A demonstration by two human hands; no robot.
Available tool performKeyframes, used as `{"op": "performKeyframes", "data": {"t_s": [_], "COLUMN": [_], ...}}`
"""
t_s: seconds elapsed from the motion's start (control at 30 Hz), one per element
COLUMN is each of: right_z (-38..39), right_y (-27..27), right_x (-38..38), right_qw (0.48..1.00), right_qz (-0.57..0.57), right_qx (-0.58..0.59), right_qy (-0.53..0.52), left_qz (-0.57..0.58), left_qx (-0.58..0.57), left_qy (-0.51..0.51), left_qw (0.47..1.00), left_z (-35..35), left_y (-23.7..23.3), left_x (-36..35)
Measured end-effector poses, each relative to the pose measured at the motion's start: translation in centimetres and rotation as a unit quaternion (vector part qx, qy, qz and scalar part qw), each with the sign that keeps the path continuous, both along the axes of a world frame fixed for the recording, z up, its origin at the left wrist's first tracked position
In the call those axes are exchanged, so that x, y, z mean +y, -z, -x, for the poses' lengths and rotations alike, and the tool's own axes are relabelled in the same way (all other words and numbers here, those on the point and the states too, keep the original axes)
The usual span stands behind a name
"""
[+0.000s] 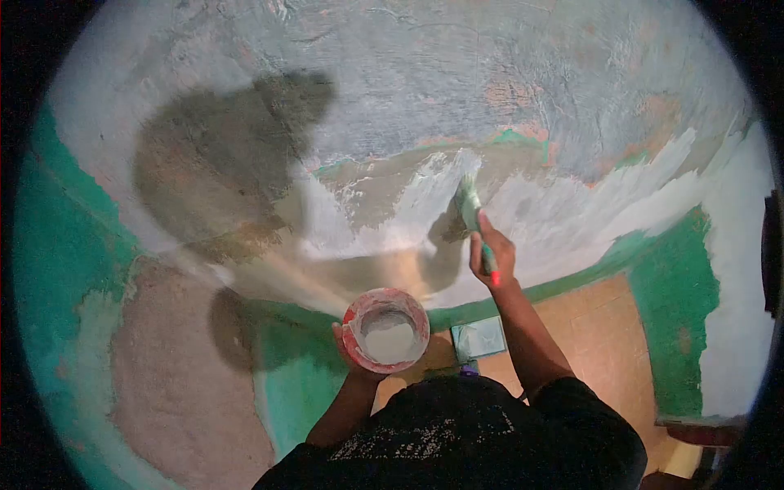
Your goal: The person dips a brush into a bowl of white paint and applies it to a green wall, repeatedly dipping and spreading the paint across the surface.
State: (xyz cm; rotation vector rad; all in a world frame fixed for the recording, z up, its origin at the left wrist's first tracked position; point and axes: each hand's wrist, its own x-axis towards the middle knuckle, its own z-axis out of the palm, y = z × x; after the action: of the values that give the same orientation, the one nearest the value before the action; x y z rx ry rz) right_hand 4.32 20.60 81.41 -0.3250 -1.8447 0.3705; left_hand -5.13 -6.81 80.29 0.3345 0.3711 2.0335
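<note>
My right hand [492, 253] grips a paintbrush [471, 211] with a green handle and a red end, its bristles pressed against the wall [523, 90] at a band of fresh white paint [572, 220]. My left hand [353, 351] holds a small red-rimmed paint pot [386, 329] from below, at chest height; the pot holds whitish paint. The wall above the brush is patchy grey and worn, with green and orange traces showing through.
Green paint [670, 278] covers the lower wall at left and right. A bare plaster patch [180, 359] lies at lower left. An orange floor [600, 327] and a small square tile-like object [478, 337] lie below. My shadow [220, 163] falls on the wall at left.
</note>
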Motion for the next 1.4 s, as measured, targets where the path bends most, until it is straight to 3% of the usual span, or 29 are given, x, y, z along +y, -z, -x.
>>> {"op": "performKeyframes", "data": {"t_s": [0.03,0.23,0.33,0.43,0.53,0.67,0.8,0.9,1.1,1.13,1.23,1.4], "right_z": [0.4,-0.3,-1.9,-2.0,-1.2,0.3,-0.7,-1.9,-0.7,-0.5,0.5,-1.3], "right_y": [1.9,7.4,6.9,4.1,0.6,6.8,10.5,10.0,2.4,2.9,6.6,10.1], "right_x": [0.2,-0.4,-1.8,-2.2,-1.7,0.8,-1.0,-2.1,-1.6,-1.1,-0.8,-2.9], "right_qw": [1.000,0.996,0.972,0.984,0.994,0.996,0.990,0.970,0.996,0.993,0.997,0.951], "right_qz": [-0.006,0.035,0.184,0.171,0.109,-0.036,0.070,0.188,0.091,0.108,0.049,0.233], "right_qx": [-0.019,-0.078,-0.143,-0.041,-0.001,-0.080,-0.124,-0.156,0.006,-0.053,-0.060,-0.204], "right_qy": [0.009,0.019,-0.006,-0.016,-0.014,0.023,0.012,-0.010,-0.007,-0.009,0.003,-0.006], "left_qz": [0.043,0.021,0.009,-0.040,0.028,0.067,0.023,0.004,0.040,0.056,0.067,0.023], "left_qx": [0.016,-0.005,0.021,0.011,-0.005,0.038,0.009,0.032,0.019,0.024,0.032,0.016], "left_qy": [-0.009,-0.013,0.007,0.031,-0.007,-0.004,-0.002,0.003,-0.021,-0.028,-0.049,-0.029], "left_qw": [0.999,1.000,1.000,0.999,1.000,0.997,1.000,0.999,0.999,0.998,0.996,0.999], "left_z": [0.0,-0.1,0.4,0.2,-0.5,-0.6,-0.2,-0.2,0.0,0.1,0.3,0.4], "left_y": [0.0,0.5,0.4,0.0,-0.3,-1.4,1.1,-0.5,0.7,0.8,0.9,0.7], "left_x": [-0.2,-0.3,-0.1,0.4,0.3,0.6,0.1,0.6,0.1,0.1,0.1,0.4]}}
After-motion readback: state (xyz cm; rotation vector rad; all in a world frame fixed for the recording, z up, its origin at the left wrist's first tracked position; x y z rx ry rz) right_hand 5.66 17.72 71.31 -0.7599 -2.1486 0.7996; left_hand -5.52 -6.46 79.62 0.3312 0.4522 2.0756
